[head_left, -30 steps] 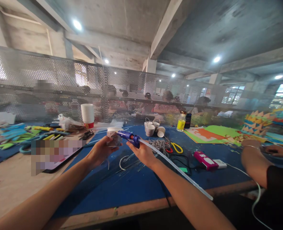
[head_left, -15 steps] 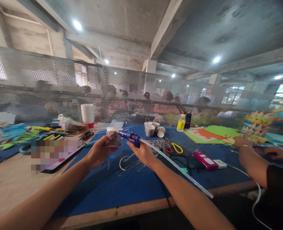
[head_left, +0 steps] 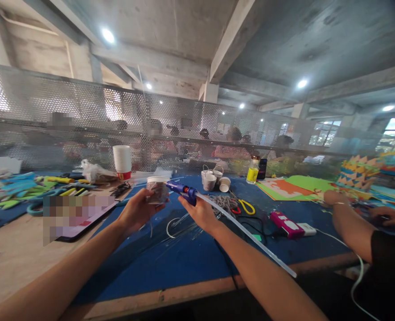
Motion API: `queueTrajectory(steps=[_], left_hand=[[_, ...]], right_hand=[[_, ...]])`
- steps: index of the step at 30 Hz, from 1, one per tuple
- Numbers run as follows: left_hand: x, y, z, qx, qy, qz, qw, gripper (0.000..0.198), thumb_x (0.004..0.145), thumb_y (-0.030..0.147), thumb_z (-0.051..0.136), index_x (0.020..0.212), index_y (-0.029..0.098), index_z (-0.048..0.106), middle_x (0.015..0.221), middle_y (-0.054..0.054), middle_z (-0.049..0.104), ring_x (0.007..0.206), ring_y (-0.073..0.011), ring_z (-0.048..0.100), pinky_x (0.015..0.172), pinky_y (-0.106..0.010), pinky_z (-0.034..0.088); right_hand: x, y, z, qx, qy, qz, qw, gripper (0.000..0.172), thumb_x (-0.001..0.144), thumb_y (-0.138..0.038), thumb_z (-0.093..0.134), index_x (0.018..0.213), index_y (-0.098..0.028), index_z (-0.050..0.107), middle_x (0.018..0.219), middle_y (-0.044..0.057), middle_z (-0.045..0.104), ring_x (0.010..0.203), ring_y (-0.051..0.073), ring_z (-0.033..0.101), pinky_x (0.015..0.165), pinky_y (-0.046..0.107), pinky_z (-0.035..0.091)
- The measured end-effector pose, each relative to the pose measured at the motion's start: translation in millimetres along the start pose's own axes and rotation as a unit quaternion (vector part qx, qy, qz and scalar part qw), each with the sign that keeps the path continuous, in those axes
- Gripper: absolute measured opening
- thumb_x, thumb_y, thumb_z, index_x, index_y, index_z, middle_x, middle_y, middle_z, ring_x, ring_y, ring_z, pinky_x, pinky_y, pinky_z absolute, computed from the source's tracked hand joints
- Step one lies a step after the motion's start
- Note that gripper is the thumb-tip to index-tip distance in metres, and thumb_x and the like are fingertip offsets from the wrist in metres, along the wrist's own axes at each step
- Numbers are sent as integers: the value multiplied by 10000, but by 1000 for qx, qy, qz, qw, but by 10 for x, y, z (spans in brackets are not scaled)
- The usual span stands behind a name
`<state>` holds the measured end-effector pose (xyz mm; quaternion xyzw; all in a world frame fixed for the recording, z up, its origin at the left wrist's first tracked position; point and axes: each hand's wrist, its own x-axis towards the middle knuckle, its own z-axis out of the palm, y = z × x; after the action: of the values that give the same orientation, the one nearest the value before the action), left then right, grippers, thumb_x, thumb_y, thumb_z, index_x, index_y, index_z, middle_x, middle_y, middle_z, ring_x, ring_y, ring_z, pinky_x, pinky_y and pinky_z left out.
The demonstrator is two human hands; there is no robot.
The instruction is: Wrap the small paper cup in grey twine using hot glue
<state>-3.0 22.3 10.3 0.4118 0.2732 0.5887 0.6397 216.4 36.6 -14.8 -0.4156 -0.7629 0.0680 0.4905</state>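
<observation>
My left hand (head_left: 137, 208) is closed round a small paper cup (head_left: 157, 191) wrapped in grey cord, with its white rim upward. In my right hand (head_left: 200, 213) is a blue glue gun (head_left: 181, 189), its nozzle at the upper right side of the cup; whether the tip touches cannot be made out. A long clear glue stick (head_left: 247, 232) sticks out of the gun's back end over my right forearm. Beyond the gun, several cord-wrapped cups (head_left: 209, 180) stand or lie together, with a heap of grey cord (head_left: 223, 203) in front of them.
Yellow-handled scissors (head_left: 247, 207), a magenta box (head_left: 287, 224) and a yellow-labelled bottle (head_left: 253, 169) lie to the right. A stack of white cups (head_left: 122, 161) and a tablet-like device (head_left: 84, 220) are on the left. A co-worker's arm (head_left: 353, 227) reaches in from the right.
The cup in my left hand has shifted slightly left, and the nozzle now shows a little apart from its upper edge. The co-worker's hand on the right has moved slightly.
</observation>
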Motion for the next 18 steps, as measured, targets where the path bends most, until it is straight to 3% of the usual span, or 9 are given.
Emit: queueTrajectory(steps=[7,10,13,15,18], left_hand=[[4,3,-10,-21,-6,3,1000,326,751,183,626,1050,118,739,964,-157,773,842,-274,731,730,-336,602],[-3,5,-18,-25,-10,5,1000,325,775,178,607,1068,120,734,979,-150,774,862,-273,734,743,-344,606],[-11,15,-19,-35,-9,10,999,334,799,178,595,1105,116,716,987,-146,771,871,-269,734,741,-348,609],[-13,24,-16,-41,2,11,999,335,798,176,594,1106,106,706,968,-146,768,846,-261,733,727,-346,611],[-6,33,-17,-41,13,14,999,352,791,173,594,1122,105,695,968,-143,765,849,-260,736,721,-347,614]], right_hand=[[1,10,4,31,4,24,999,386,923,-575,609,1071,-231,703,907,75,747,969,295,720,865,365,539],[12,-30,-23,72,5,19,997,365,919,-557,617,1057,-230,702,906,61,745,937,271,717,865,356,538],[31,-87,-66,145,-29,66,987,368,921,-571,591,894,-216,684,690,14,667,668,199,665,668,300,536],[51,-113,-89,215,-57,121,967,413,914,-598,575,777,-211,625,540,-34,538,470,137,527,491,253,449],[89,-112,-103,303,-55,177,935,406,871,-601,621,788,-206,569,496,-80,462,383,84,391,398,219,336]])
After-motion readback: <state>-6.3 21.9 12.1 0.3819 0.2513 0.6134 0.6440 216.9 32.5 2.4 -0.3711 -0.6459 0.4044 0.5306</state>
